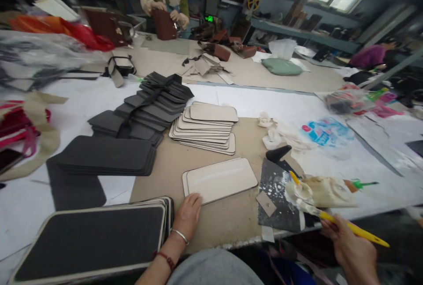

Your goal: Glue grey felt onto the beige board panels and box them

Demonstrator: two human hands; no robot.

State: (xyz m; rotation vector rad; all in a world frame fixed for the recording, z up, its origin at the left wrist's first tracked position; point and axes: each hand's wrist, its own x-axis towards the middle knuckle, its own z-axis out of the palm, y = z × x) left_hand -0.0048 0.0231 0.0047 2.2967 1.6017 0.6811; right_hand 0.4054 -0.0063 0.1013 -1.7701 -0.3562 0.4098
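On a brown sheet [228, 223], a cream panel [221, 180] is touched at its near edge by the left hand [187, 215], fingers outstretched. A yellow-handled brush [368, 234] is gripped by the right hand [352, 243].

beige panel [221, 181]: smooth, glossy | dark panels [109, 155]: matt | brush handle [366, 233]: smooth, plastic-looking

You can read neither the blue print on the crumpled clear plastic bag [327, 132] nor the small, glowing green display [209, 19].
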